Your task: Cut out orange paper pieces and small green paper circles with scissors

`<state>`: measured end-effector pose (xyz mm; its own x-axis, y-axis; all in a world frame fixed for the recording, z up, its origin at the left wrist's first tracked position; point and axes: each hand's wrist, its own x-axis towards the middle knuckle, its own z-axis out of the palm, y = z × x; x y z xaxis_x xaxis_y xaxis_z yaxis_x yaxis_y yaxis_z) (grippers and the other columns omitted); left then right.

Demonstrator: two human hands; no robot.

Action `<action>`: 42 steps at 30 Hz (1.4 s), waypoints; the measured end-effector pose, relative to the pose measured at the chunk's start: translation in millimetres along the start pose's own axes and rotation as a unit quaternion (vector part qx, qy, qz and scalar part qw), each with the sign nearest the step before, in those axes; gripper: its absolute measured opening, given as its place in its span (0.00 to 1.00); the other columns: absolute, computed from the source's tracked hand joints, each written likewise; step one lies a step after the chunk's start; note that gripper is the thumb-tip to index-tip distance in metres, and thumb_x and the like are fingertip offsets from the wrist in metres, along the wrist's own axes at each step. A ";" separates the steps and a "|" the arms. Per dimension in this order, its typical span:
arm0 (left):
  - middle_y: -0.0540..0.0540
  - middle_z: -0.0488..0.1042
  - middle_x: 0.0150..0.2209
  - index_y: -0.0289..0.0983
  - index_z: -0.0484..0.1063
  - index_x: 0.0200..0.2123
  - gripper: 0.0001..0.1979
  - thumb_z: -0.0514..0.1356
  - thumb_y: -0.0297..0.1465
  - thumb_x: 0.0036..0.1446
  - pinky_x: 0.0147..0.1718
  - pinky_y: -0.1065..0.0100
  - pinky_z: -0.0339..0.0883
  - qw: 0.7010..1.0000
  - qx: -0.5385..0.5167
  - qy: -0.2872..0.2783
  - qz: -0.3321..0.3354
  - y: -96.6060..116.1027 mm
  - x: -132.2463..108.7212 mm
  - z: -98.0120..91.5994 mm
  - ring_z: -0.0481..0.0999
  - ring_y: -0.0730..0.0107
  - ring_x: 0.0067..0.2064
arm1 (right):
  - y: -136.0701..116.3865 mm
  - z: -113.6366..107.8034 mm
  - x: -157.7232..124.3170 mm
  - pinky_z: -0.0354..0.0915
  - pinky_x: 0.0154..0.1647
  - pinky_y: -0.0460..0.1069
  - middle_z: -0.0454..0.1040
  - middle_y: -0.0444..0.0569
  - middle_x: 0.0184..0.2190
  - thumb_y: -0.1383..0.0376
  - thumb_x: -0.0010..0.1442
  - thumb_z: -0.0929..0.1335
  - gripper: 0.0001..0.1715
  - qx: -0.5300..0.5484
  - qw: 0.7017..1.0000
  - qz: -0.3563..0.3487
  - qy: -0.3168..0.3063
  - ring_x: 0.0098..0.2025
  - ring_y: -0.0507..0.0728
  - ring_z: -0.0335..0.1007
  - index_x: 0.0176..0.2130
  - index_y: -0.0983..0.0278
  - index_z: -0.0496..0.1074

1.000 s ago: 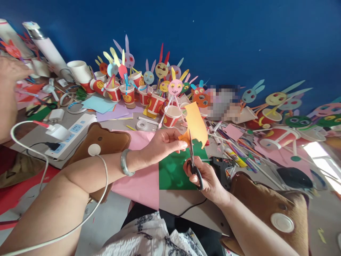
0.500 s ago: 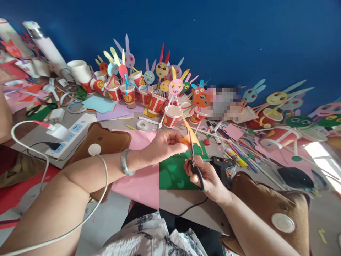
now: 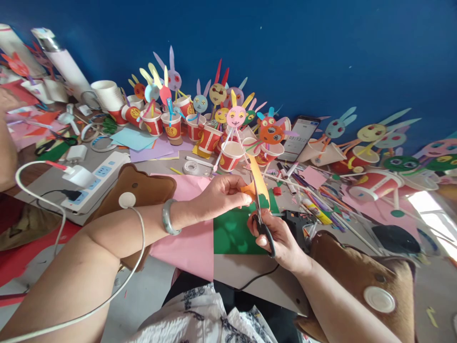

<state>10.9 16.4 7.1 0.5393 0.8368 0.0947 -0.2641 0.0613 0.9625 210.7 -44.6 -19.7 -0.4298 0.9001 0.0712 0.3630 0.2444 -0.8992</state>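
Head view of paper cutting at a craft table. The left hand (image 3: 219, 195), with a jade bracelet (image 3: 167, 216) on its wrist, pinches the lower edge of an orange paper piece (image 3: 259, 183) between thumb and fingertips, its other fingers curled beside them. It holds the piece in the air just above the far edge of the green paper sheet (image 3: 232, 233). The right hand (image 3: 276, 238), over the sheet's right edge, grips black-handled scissors (image 3: 260, 216), fingers closed through the loops and blades pointing up into the orange piece. The piece appears thin, light and limp, likely to bend or tear. It is best held close beside the cut line, where the paper stays taut. A pink paper sheet (image 3: 193, 247) lies against the green sheet's left edge and a glue gun (image 3: 296, 224) just to its right. Beyond its far edge stand paper-cup rabbit figures (image 3: 230, 155) and a propped phone (image 3: 300, 138).
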 end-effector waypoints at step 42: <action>0.49 0.73 0.29 0.34 0.70 0.29 0.09 0.67 0.31 0.49 0.32 0.71 0.67 1.000 -0.002 0.015 0.008 -1.5 -1.7 1.3 0.72 0.75 0.32 | 0.6 3.2 -0.1 0.54 0.23 0.47 0.63 0.44 0.21 0.32 0.51 0.67 0.38 0.059 0.998 0.035 0.011 0.24 0.51 0.54 0.22 0.63 0.61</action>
<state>11.4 14.2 5.8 0.5103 0.8540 0.1016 -0.2762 0.0509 0.9598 208.4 -45.7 -21.7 -0.3878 0.9216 0.0144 0.2920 0.1377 -0.9464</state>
